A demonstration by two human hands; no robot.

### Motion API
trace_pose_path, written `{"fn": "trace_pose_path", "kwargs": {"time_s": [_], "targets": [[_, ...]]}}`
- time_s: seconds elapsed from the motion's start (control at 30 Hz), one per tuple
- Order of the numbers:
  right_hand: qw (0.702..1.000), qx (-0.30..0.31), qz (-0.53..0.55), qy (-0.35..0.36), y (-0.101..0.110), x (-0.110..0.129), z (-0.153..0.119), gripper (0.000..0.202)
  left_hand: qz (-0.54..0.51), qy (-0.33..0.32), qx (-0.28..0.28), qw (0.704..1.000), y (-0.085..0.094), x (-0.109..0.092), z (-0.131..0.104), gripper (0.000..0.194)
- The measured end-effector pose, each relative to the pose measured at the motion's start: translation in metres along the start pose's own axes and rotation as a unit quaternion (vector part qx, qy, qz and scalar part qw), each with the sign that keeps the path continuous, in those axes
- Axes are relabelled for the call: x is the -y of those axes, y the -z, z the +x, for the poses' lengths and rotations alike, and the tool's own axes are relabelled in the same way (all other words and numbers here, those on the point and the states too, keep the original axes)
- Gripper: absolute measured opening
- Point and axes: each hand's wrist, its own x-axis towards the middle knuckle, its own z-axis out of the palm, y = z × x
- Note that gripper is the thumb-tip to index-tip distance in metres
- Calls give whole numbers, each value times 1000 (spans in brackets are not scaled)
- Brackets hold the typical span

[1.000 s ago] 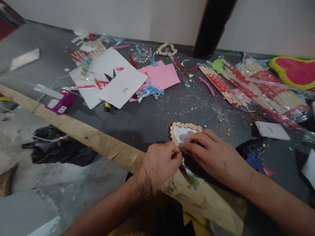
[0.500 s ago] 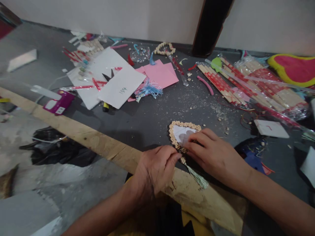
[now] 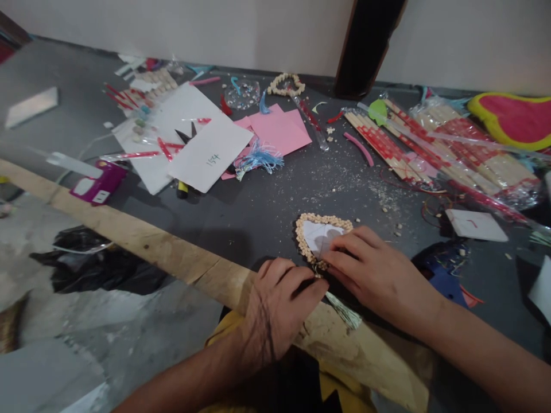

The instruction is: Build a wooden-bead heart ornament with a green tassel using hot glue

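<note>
A heart-shaped ornament [image 3: 303, 245] lies on the dark tabletop, edged with small cream beads or wood bits around a white centre. My right hand [image 3: 374, 267] covers its right side, fingers bent and closed on the edge. At the ornament's lower point my left hand [image 3: 286, 295] has its fingers curled, with thumb and fingertips at the top of a pale green tassel [image 3: 345, 312]. The tassel hangs over the wooden table edge [image 3: 224, 275]. My left fingers hide the tassel's upper end.
Behind lie white cards [image 3: 210, 158], pink paper [image 3: 279, 129], a blue tassel [image 3: 260, 159] and another beaded heart [image 3: 275, 89]. Red-wrapped sticks [image 3: 387, 149] are at the right. A purple box-like item [image 3: 101, 182] sits near the left edge, and a black plastic bag [image 3: 103, 264] lies below it.
My left hand has shifted slightly right, its fingers spreading a little and its thumb now covering the tassel's top. My right hand and the heart ornament have barely moved.
</note>
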Motion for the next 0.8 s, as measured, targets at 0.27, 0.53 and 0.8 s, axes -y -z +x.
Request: {"fn": "trace_pose_path", "kwargs": {"time_s": [0.27,0.53,0.8], "targets": [[1000,-10,1,6,1,0,1,17,-44,20,0,999,5,0,8,14],[1000,9,1,-4,3,2,1,15,-63,35,-19,997,4,3,8,15],[1000,23,5,-10,2,2,0,16,-84,53,7,995,5,9,7,17]]}}
